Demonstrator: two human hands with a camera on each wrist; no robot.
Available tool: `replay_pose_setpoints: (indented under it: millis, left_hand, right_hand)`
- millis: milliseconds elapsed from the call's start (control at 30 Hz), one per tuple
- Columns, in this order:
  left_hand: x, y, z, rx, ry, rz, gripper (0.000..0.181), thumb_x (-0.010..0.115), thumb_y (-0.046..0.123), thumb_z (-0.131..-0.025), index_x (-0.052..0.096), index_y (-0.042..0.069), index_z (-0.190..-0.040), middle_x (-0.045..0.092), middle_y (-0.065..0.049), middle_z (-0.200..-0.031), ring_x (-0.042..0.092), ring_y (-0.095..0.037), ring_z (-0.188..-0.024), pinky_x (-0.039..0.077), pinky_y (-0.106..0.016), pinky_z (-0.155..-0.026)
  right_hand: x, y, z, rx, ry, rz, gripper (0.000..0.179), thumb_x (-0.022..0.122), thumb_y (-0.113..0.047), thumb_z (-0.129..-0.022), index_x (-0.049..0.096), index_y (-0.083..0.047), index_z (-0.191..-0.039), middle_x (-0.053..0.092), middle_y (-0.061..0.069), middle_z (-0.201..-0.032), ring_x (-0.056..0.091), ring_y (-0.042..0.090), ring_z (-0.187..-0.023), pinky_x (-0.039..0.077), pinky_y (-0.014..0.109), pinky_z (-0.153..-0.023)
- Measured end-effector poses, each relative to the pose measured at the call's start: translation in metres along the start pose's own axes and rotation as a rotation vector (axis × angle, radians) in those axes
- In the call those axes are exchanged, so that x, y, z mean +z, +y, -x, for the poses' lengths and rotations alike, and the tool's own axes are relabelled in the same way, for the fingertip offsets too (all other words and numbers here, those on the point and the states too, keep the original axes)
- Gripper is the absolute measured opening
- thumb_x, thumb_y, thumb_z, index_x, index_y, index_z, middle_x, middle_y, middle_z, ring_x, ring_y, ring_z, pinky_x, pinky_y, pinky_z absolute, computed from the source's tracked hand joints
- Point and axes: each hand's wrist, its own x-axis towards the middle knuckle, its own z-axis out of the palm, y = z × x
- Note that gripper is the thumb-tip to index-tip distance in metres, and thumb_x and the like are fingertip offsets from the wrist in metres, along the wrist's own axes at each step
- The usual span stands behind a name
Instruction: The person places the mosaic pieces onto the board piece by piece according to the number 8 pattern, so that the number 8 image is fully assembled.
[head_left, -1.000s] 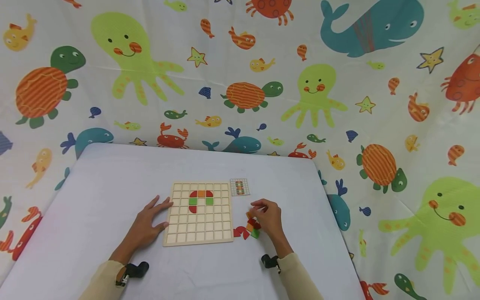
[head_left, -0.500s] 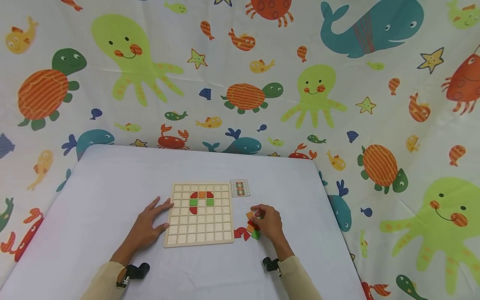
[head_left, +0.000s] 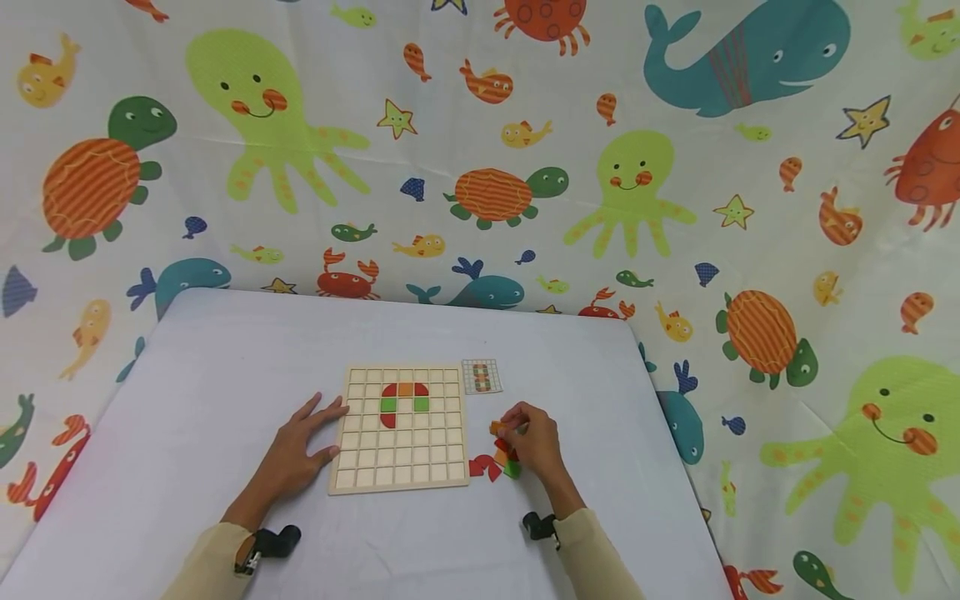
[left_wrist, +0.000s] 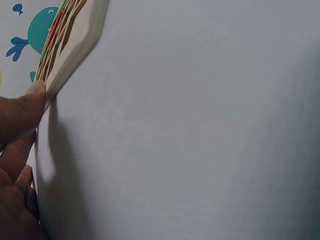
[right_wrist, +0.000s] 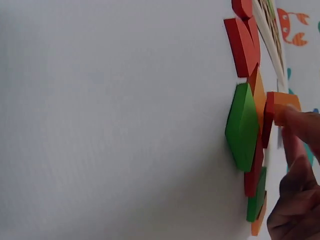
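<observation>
My left hand (head_left: 294, 450) lies with spread, fairly straight fingers at the left edge of the wooden grid board (head_left: 405, 458); its thumb touches the board's side in the left wrist view. On the board, red, orange and green tiles form an arch, with an orange square (head_left: 406, 389) at its top. My right hand (head_left: 536, 442) pinches an orange square tile (right_wrist: 285, 101) between thumb and finger, just above the loose pile. That pile right of the board holds several red, green and orange tiles, including a green tile (right_wrist: 242, 127) and a red quarter-round tile (right_wrist: 241, 47).
A small pattern card (head_left: 482, 377) with a printed grid lies at the board's upper right corner. Everything rests on a white-covered table (head_left: 262, 350). Behind its far edge hangs a cloth (head_left: 480, 125) printed with sea animals.
My right hand has picked an orange square tile from the pile and shifted it slightly leftward. The left hand and the tiles on the board stay as they were.
</observation>
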Motion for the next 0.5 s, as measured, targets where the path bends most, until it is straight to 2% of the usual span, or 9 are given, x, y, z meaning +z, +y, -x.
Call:
replay_pose_setpoints:
  millis: [233,400,500]
  left_hand:
    - [0.001,-0.002,0.0,0.011,0.014,-0.012,0.072,0.082,0.007,-0.088,0.056,0.015,-0.154,0.044,-0.015,-0.167,0.022,-0.05,-0.161,0.025,-0.081,-0.119]
    - [0.001,-0.003,0.0,0.002,0.003,-0.007,0.072,0.081,0.007,-0.088,0.054,0.014,-0.155,0.043,-0.015,-0.169,0.02,-0.049,-0.162,0.024,-0.081,-0.12]
    - [0.0,-0.002,0.0,-0.005,-0.003,-0.005,0.072,0.081,0.007,-0.089,0.054,0.015,-0.156,0.042,-0.015,-0.169,0.019,-0.049,-0.162,0.023,-0.081,-0.12]
  right_hand:
    - [0.013,-0.012,0.003,-0.08,0.037,-0.062,0.014,0.083,-0.014,-0.093,0.074,-0.023,-0.099,0.072,-0.001,-0.091,0.057,0.017,-0.074,0.05,0.022,-0.059]
    - [0.025,-0.026,0.004,-0.168,0.017,-0.1,0.013,0.084,-0.016,-0.092,0.075,-0.022,-0.1,0.073,-0.002,-0.089,0.053,0.014,-0.068,0.045,0.022,-0.057]
    - [0.033,-0.036,0.003,-0.188,-0.002,-0.113,0.012,0.083,-0.018,-0.093,0.075,-0.024,-0.1,0.072,-0.004,-0.089,0.052,0.013,-0.069,0.044,0.021,-0.058]
